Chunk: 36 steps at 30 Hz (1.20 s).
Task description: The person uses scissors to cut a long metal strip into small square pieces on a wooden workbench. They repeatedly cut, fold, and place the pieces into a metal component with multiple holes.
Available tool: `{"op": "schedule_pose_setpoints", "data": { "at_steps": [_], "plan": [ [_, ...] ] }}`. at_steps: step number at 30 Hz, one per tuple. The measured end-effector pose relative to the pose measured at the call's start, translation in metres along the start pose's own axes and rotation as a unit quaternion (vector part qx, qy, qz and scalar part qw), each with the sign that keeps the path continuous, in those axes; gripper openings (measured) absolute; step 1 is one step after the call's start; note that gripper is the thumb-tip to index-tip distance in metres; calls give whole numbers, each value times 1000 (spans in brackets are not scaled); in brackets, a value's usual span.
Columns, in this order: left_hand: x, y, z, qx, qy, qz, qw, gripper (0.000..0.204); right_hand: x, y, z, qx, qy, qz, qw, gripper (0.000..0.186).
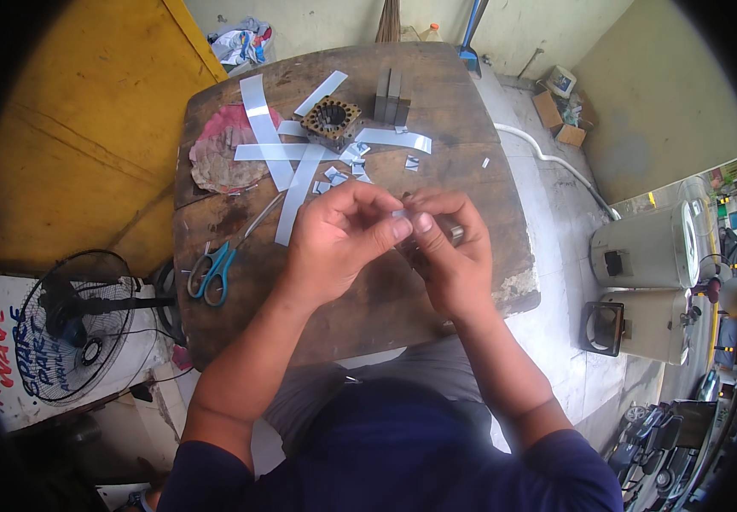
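Over the near middle of the wooden table, my two hands meet with thumb tips almost touching. My left hand [334, 237] is closed in a pinch on a small pale piece of film [398, 214]. My right hand [458, 256] is closed around a dark grey metal piece [414, 256], mostly hidden by its fingers and thumb. Beyond them stands a square slotted metal core [332, 118] with a round opening. Long whitish plastic strips [302, 192] lie around it, and several small cut pieces [334, 177] are scattered close by.
Scissors with teal handles [212, 273] lie at the left of the table [300, 337]. A pink and grey cloth [223, 154] is at the far left, a grey metal block [392, 98] at the back. A black fan [78, 324] stands left; white drums [641, 247] stand right.
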<state>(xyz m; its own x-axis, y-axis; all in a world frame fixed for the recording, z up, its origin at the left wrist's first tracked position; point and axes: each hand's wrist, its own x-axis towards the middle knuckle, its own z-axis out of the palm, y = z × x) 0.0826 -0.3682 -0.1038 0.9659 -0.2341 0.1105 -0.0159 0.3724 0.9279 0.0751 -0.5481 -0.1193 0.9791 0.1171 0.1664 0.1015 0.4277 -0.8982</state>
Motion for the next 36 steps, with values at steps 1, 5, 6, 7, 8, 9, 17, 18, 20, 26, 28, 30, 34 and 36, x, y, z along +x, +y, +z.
{"op": "schedule_pose_setpoints", "data": {
  "at_steps": [1, 5, 6, 7, 8, 9, 17, 18, 20, 26, 28, 30, 34, 36],
  "plan": [
    [-1, 0, 0, 5, 2, 13, 1000, 17, -2, -2, 2, 34, 11, 21, 999, 17],
    [-13, 2, 1, 41, -19, -39, 998, 12, -6, -16, 8, 142, 44, 9, 989, 33],
    [-14, 2, 1, 48, -42, -63, 996, 11, -7, -19, 9, 118, 51, 5, 992, 41],
    [-16, 2, 2, 55, -64, -86, 993, 10, -8, -22, 9, 93, 58, 2, 994, 49],
    [-16, 1, 3, 69, -57, -91, 992, 10, -9, -23, 9, 88, 52, -4, 995, 50],
    [-15, 0, 4, 79, -51, -88, 992, 10, -11, -24, 9, 75, 48, -20, 996, 50],
    [-17, -16, 21, 164, 19, 2, 986, 12, -20, -22, 1, -129, 21, -130, 983, 54],
    [-19, -16, 22, 162, 20, 3, 987, 13, -21, -22, 2, -141, 20, -136, 980, 56],
    [-23, -17, 21, 150, 21, 17, 988, 14, -22, -22, 6, -106, 15, -137, 985, 59],
    [-21, -13, 13, 253, -55, 108, 960, 23, -24, -27, 12, 14, 13, -89, 996, 63],
    [-19, -11, 11, 105, -63, 42, 992, 31, -24, -29, 13, 59, 24, -79, 995, 63],
    [-17, -10, 12, 2, -56, -12, 998, 39, -23, -31, 13, 88, 28, -77, 993, 63],
    [-16, -12, 14, -108, -21, -84, 990, 46, -20, -27, 15, 192, 15, -72, 979, 63],
    [-17, -14, 16, -160, -21, -109, 981, 46, -17, -22, 14, 263, 14, -75, 962, 59]
  ]
}}
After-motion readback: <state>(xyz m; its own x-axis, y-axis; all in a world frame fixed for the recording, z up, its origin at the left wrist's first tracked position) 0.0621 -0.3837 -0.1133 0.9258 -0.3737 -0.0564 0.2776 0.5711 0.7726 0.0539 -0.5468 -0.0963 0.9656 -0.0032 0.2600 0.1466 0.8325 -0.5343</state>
